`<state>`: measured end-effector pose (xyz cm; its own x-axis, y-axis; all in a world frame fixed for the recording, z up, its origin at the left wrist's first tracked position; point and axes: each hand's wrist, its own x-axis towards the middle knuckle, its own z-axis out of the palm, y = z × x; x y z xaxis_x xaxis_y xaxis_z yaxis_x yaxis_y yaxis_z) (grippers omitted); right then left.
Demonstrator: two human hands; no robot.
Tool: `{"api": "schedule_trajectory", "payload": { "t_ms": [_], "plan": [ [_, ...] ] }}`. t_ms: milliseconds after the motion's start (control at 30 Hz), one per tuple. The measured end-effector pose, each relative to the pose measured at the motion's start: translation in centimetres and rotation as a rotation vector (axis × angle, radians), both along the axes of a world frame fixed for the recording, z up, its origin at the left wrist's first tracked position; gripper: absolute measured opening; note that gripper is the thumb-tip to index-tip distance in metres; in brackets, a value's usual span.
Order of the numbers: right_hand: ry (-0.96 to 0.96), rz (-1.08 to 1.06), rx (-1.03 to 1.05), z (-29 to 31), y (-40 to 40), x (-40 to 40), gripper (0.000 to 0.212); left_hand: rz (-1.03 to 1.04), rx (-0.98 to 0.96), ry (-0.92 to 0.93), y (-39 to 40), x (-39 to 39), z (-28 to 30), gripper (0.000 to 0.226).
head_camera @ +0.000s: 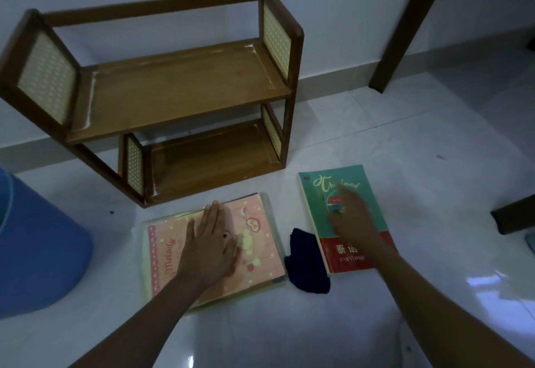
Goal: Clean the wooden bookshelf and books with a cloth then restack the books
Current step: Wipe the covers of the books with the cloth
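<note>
Dim room: glossy white tiled floor [434,141], pale wall [347,5], dark table leg [405,28], blue bin [37,251].

Right hand [351,217] is motion-blurred; I cannot tell how its fingers lie or whether they touch the teal book [344,217]. It covers the middle of that cover: the title and the centre picture are partly hidden, and the forearm hides the end of the red band's lettering.

Left hand [210,247] lies over the centre of the pink book [214,247], hiding part of the cover art. What lies beneath the pink book shows only as thin edges.

Blue container [37,251] is cut off by the left edge. Dark table leg [405,28] is cut off at the top.
</note>
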<state>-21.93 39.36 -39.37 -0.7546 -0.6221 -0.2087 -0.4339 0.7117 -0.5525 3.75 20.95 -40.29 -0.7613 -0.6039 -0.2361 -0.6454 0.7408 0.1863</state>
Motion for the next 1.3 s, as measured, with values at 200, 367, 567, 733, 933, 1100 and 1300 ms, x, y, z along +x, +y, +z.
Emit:
{"api": "schedule_trajectory", "payload": {
  "t_ms": [200,367,567,733,933,1100,1300],
  "plan": [
    [0.329,0.559,0.539,-4.3,2.3,11.7,0.093,0.252,-0.037,-0.003,-1.6,9.3,-1.3,0.073],
    [0.332,0.133,-0.005,-1.8,-1.1,10.7,0.02,0.383,0.035,-0.034,-1.9,13.9,-2.3,0.091],
    [0.153,0.426,-0.059,-0.7,-7.8,16.3,0.045,0.433,0.238,0.034,-1.6,14.0,-4.3,0.079],
    [0.353,0.777,-0.051,-2.2,-7.9,26.5,0.046,0.433,0.236,-0.02,-2.0,14.0,-4.3,0.071],
    [0.471,0.602,0.05,-2.8,-10.7,19.9,0.048,0.408,0.184,-0.044,-1.9,13.9,-4.1,0.072],
    [0.388,0.481,0.061,-3.0,-12.9,24.1,0.057,0.438,0.151,-0.036,-1.2,13.2,-4.4,0.082],
    [0.504,0.883,-0.11,-3.4,-14.2,23.4,0.046,0.465,0.13,-0.059,-1.0,13.8,-4.6,0.075]
  ]
}}
